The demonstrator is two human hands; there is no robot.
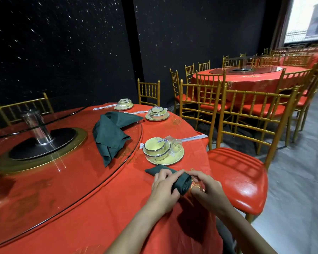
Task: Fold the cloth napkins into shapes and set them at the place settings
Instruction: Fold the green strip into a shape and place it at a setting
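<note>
Red tablecloth [103, 208] covers the round table, and a glass turntable [66, 176] sits on it, its left side cut off by the frame. A gold chair with a red seat [240, 176] stands just beside the table's right edge. Loose dark green napkins [110, 134] lie heaped on the glass. Near the table's edge sits a plastic-wrapped place setting [162, 151] of cream bowls on a plate; its smaller pieces are hard to make out through the wrap. Just in front of it lies the rolled napkin [182, 183], resting on the tablecloth. The left hand [163, 186] curls its fingers over the roll's left side, and the right hand [206, 187] pinches the roll's right end. The fingers hide part of the roll, and a flat tail pokes out past the left hand.
</note>
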